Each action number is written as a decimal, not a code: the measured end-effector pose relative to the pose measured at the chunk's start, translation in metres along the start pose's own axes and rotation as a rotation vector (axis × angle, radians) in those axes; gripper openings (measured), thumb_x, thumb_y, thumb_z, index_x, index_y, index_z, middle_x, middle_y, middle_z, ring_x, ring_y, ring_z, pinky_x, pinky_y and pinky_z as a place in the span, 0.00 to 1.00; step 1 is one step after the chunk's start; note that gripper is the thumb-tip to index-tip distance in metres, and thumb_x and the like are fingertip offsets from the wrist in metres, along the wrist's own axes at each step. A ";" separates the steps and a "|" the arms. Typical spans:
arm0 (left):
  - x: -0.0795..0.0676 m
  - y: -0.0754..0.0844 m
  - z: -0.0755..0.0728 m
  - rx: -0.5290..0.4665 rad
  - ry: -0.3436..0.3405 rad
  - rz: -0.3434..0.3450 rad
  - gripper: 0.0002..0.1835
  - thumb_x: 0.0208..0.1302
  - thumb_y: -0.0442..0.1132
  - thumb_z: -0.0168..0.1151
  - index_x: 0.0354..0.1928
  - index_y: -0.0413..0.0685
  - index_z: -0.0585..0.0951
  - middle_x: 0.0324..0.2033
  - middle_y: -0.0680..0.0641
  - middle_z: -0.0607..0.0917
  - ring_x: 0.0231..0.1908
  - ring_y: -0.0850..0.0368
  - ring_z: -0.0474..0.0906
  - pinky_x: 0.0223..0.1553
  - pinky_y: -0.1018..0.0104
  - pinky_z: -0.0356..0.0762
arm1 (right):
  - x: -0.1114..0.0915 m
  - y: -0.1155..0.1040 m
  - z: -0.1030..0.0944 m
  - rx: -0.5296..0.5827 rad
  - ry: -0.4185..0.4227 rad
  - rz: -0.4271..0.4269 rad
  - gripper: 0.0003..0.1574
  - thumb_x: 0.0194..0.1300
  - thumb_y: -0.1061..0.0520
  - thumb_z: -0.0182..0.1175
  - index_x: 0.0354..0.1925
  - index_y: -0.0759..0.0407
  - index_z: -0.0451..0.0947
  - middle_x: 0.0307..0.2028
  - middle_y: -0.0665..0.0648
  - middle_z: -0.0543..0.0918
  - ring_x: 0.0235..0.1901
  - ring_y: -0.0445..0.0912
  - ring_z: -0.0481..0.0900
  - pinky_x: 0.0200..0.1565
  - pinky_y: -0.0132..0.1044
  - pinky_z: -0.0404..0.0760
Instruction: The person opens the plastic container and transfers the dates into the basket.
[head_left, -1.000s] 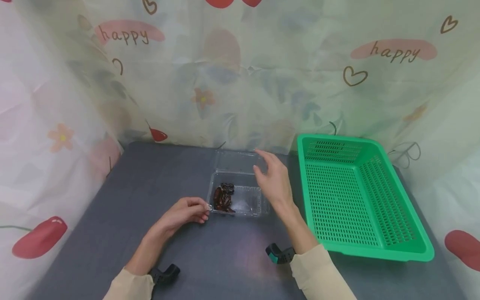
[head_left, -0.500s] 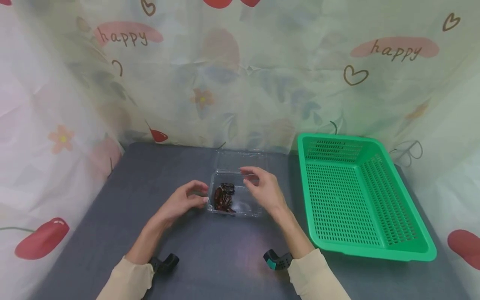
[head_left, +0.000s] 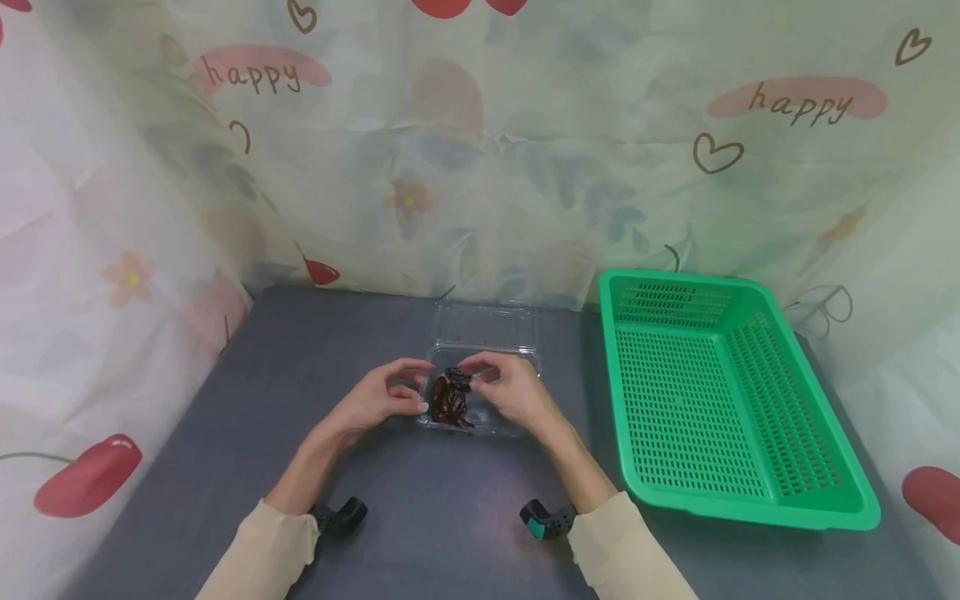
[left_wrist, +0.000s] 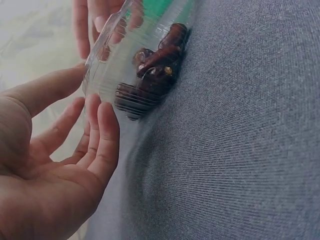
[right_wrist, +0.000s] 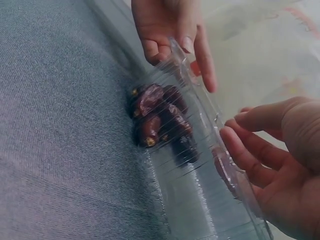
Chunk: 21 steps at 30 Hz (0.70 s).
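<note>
Right hand (head_left: 516, 393) has moved left over dates (head_left: 449, 405) in the clear box (head_left: 489, 417), half-curled, apparently empty; left hand (head_left: 375, 396), loosely spread, touches the box. Reaching seems underway, next needing a pinch.

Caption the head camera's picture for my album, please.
Left grip and right grip flank dark dates in an open clear box, near a green basket.
</note>
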<state>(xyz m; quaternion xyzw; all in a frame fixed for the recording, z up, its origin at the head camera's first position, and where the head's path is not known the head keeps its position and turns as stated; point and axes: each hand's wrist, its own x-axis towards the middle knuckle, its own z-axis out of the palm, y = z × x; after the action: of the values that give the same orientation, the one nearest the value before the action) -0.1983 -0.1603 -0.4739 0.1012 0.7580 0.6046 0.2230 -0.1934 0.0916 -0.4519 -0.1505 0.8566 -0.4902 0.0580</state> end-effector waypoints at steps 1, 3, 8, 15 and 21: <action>0.000 0.000 0.000 -0.007 -0.002 -0.002 0.34 0.60 0.33 0.71 0.68 0.48 0.71 0.57 0.38 0.72 0.43 0.50 0.80 0.43 0.57 0.80 | 0.001 0.001 0.001 -0.001 -0.012 0.002 0.18 0.64 0.67 0.62 0.52 0.59 0.83 0.46 0.56 0.86 0.40 0.47 0.85 0.37 0.37 0.81; 0.001 -0.001 -0.001 -0.016 -0.007 -0.007 0.34 0.60 0.32 0.70 0.68 0.48 0.70 0.56 0.38 0.72 0.43 0.50 0.80 0.43 0.59 0.80 | 0.003 0.003 0.003 -0.011 -0.034 0.013 0.19 0.63 0.68 0.61 0.52 0.59 0.83 0.46 0.56 0.86 0.39 0.46 0.85 0.36 0.36 0.81; 0.001 0.000 -0.001 -0.023 -0.006 -0.014 0.34 0.61 0.31 0.70 0.69 0.47 0.70 0.56 0.37 0.72 0.44 0.50 0.80 0.45 0.58 0.81 | 0.007 0.009 0.007 -0.058 -0.093 0.042 0.21 0.60 0.68 0.62 0.52 0.59 0.83 0.43 0.54 0.87 0.38 0.44 0.85 0.34 0.33 0.80; -0.001 -0.002 0.002 -0.032 0.019 -0.021 0.34 0.61 0.30 0.69 0.69 0.49 0.70 0.54 0.39 0.73 0.43 0.51 0.80 0.44 0.59 0.80 | 0.011 0.011 0.012 -0.135 -0.140 0.043 0.18 0.56 0.67 0.64 0.46 0.55 0.85 0.36 0.50 0.87 0.33 0.40 0.82 0.34 0.34 0.78; -0.002 -0.004 0.004 -0.085 0.002 -0.007 0.34 0.61 0.30 0.69 0.69 0.48 0.70 0.48 0.39 0.74 0.43 0.50 0.79 0.45 0.58 0.81 | 0.012 0.013 0.015 -0.151 -0.200 0.068 0.17 0.53 0.68 0.66 0.41 0.54 0.86 0.33 0.49 0.86 0.30 0.40 0.78 0.32 0.34 0.76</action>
<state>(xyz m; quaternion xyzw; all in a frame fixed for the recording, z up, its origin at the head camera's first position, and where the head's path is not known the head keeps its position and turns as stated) -0.1945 -0.1581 -0.4777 0.0884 0.7322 0.6354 0.2287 -0.2039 0.0813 -0.4700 -0.1734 0.8856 -0.4046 0.1480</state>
